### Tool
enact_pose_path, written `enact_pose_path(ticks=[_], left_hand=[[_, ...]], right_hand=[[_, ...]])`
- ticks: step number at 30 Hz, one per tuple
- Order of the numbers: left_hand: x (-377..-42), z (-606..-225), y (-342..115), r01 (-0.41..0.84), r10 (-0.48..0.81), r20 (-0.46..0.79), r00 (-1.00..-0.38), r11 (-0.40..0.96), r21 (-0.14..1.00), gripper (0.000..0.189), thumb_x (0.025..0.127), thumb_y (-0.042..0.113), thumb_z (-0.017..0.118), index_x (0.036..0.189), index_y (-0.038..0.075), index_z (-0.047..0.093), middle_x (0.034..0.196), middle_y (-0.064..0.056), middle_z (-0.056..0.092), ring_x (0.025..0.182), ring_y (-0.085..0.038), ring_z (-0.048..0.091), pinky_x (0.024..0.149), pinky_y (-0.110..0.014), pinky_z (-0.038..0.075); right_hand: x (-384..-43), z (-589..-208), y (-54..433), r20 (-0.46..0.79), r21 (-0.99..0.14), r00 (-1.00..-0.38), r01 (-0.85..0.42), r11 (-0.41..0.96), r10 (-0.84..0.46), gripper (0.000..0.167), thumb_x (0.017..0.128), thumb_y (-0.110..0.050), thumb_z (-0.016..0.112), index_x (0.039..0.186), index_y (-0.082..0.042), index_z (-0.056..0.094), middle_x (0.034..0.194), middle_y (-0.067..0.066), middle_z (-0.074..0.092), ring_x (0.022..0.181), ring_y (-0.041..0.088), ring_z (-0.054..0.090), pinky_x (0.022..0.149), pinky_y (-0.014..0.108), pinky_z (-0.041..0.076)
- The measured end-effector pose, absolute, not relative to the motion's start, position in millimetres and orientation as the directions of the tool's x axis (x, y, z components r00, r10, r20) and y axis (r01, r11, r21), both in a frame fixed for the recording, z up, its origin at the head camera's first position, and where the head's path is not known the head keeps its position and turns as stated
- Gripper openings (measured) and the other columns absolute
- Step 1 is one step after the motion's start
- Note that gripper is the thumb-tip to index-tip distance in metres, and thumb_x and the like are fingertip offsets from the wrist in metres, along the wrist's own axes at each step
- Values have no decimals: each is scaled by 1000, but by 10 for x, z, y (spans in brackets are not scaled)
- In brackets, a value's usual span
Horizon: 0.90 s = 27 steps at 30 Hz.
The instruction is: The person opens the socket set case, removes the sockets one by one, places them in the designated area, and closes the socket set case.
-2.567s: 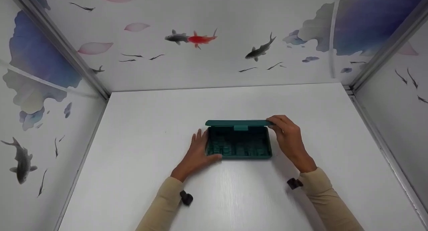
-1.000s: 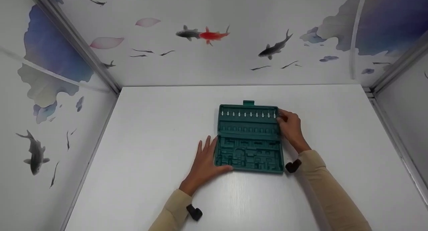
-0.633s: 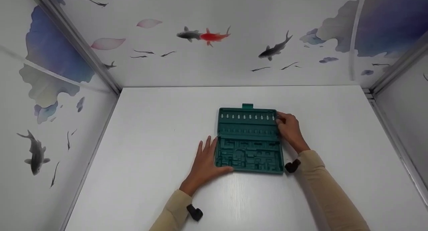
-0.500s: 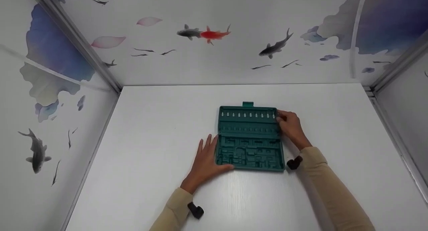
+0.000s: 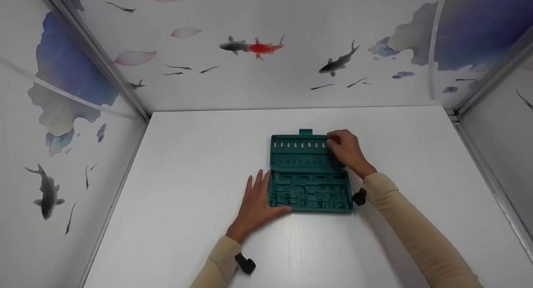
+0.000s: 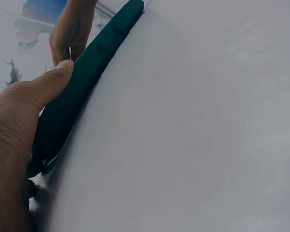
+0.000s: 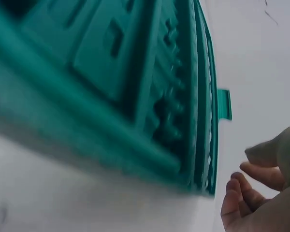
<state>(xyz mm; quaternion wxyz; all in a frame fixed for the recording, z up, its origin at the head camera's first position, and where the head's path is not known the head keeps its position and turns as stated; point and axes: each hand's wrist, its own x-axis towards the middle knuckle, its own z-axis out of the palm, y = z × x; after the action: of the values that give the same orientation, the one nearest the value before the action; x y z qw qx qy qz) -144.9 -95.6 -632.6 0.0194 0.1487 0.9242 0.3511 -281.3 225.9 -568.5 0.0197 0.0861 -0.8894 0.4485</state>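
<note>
A green plastic tool case (image 5: 310,190) lies unfolded on the table, its lid (image 5: 287,152) laid back. Several small silver pieces (image 5: 295,145) stand in a row along the lid's far side. My left hand (image 5: 255,209) rests at the case's near left corner, fingers straight along its side; in the left wrist view the thumb (image 6: 53,81) presses the front wall. My right hand (image 5: 349,150) is over the lid's far right corner, hiding that end of the row. In the right wrist view its fingers (image 7: 241,198) are loosely bent, a gap between thumb and forefinger.
A latch tab (image 5: 306,131) sticks out from the lid's far edge. The white table (image 5: 187,175) is bounded by printed panels, a back wall (image 5: 287,83) and side walls, with metal posts at the corners. Each wrist carries a small black camera (image 5: 245,264).
The lid, partly raised earlier, was swung back flat by my right hand. My right hand then left the lid's right side and moved inward over the corner. My left hand stayed at the case.
</note>
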Motion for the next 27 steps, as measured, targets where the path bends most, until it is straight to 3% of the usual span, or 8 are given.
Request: enact_pose_path(ticks=[7, 14, 20, 23, 25, 27], left_hand=[[-1445, -6345, -984, 264, 294, 67, -953, 707, 656, 127, 85, 76, 81, 175, 6, 24, 181, -21, 21, 170, -37, 15, 137, -56, 7], [-1454, -6361, -988, 257, 295, 55, -954, 709, 657, 128, 86, 78, 79, 176, 7, 22, 182, -20, 19, 170, -36, 13, 138, -55, 7], [-1469, -6327, -964, 264, 304, 56, -951, 705, 659, 127, 86, 77, 79, 176, 7, 22, 182, -19, 19, 170, -35, 13, 137, -56, 8], [-1464, -6308, -957, 261, 301, 58, -952, 700, 665, 126, 87, 76, 80, 176, 7, 22, 182, -19, 19, 170, -38, 13, 137, -58, 10], [-1457, -6307, -966, 257, 299, 53, -953, 702, 664, 127, 87, 75, 80, 176, 7, 22, 182, -19, 19, 170, -38, 13, 137, -58, 10], [-1450, -6313, -982, 254, 297, 50, -954, 703, 664, 127, 86, 76, 80, 176, 8, 22, 182, -19, 18, 170, -39, 13, 137, -58, 11]], right_hand=[[-2873, -5719, 1797, 107, -784, -944, -274, 557, -313, 31, 109, -5, 67, 136, 12, 68, 133, 28, 66, 122, 42, 63, 107, 61, 53], [-2983, -5783, 1457, 105, -773, -925, -307, 556, -365, 32, 108, -6, 69, 136, 10, 69, 134, 27, 67, 123, 42, 65, 107, 60, 54], [-3153, -6011, 1340, 265, -745, -873, -455, 487, -410, 24, 105, -8, 71, 123, 7, 78, 118, 21, 75, 108, 36, 67, 97, 55, 56], [-3183, -6030, 1276, 307, -716, -858, -492, 494, -411, 20, 104, -4, 72, 118, 8, 80, 114, 22, 78, 106, 39, 69, 105, 58, 54], [-3098, -5894, 1189, 268, -701, -882, -455, 549, -388, 21, 102, 2, 73, 118, 14, 78, 116, 29, 76, 111, 47, 67, 111, 66, 48], [-3091, -5894, 1134, 244, -685, -893, -434, 585, -378, 22, 102, 0, 73, 120, 13, 78, 118, 29, 76, 114, 48, 67, 112, 65, 47]])
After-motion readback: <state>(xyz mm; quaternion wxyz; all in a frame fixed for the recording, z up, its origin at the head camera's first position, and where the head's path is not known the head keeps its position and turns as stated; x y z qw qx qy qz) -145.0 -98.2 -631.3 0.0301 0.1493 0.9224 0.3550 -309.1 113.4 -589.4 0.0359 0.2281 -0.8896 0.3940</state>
